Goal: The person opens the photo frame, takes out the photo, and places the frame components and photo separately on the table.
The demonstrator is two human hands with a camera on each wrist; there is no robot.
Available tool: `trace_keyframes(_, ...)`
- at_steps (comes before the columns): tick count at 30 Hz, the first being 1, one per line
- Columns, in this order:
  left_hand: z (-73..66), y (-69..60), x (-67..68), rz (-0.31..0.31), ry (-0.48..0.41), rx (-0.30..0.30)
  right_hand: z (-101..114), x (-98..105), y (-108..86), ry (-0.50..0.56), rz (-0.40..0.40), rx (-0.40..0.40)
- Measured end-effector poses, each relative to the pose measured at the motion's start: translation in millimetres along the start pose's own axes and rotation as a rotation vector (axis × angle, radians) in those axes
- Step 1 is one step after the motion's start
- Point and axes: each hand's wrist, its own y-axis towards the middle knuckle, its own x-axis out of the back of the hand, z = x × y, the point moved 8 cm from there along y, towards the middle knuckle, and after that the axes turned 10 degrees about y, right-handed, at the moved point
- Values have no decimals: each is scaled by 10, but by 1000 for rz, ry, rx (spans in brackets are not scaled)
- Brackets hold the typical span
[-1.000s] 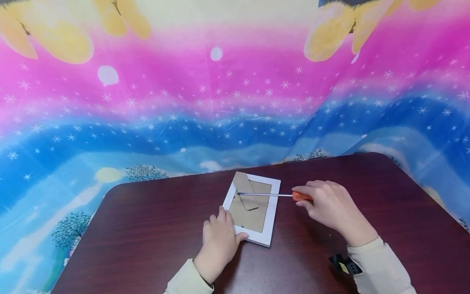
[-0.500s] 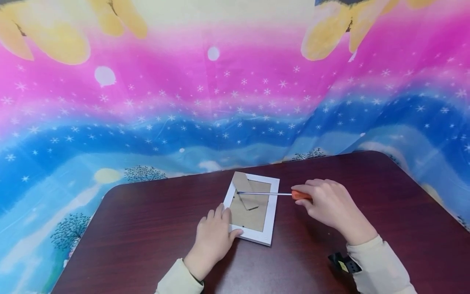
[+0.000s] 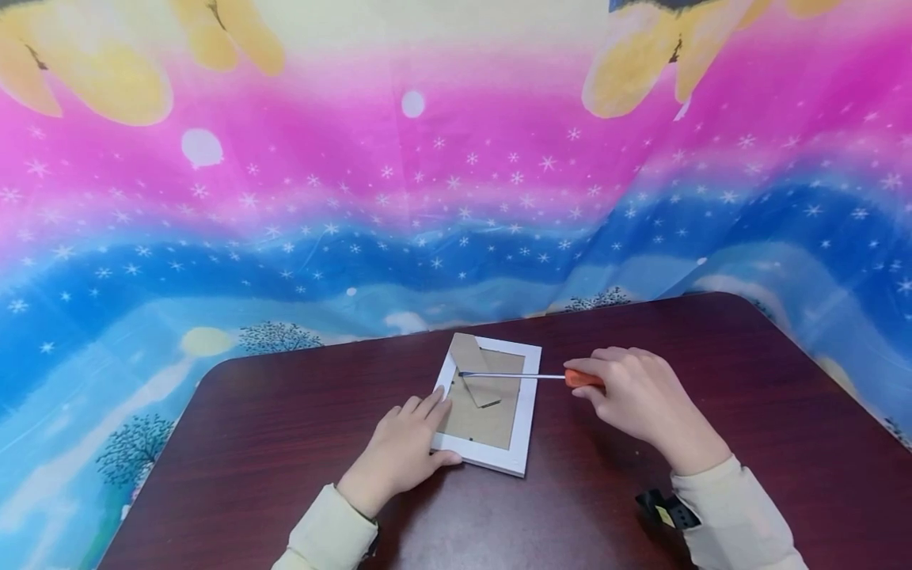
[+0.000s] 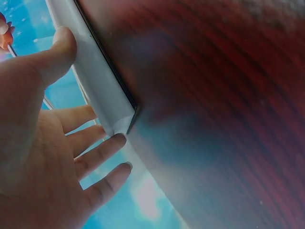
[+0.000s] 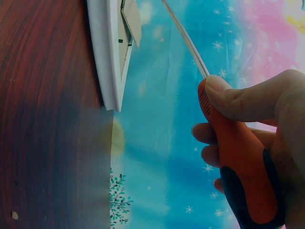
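The right hand (image 3: 639, 400) grips an orange screwdriver (image 5: 242, 160); the left hand (image 3: 399, 445), fingers spread, has slid outward at the white picture frame (image 3: 528, 412)'s near-left edge, probably steadying it less firmly. The frame lies back-up on the table (image 3: 285, 431), the screwdriver's tip unmoved at its left inner edge.

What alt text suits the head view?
A right hand holds an orange-handled screwdriver over the back of a white picture frame, whose near-left corner the left hand touches. Dark reddish table; snowflake-patterned backdrop.

The left hand (image 3: 396, 448) spreads its fingers; the right hand (image 3: 637, 396) curls tightly.
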Motion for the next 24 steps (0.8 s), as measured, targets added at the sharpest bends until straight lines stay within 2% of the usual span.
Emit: trace_keyframes(24, -79, -32, 36, -27, -6, 67, 19, -15, 0, -6, -1, 4)
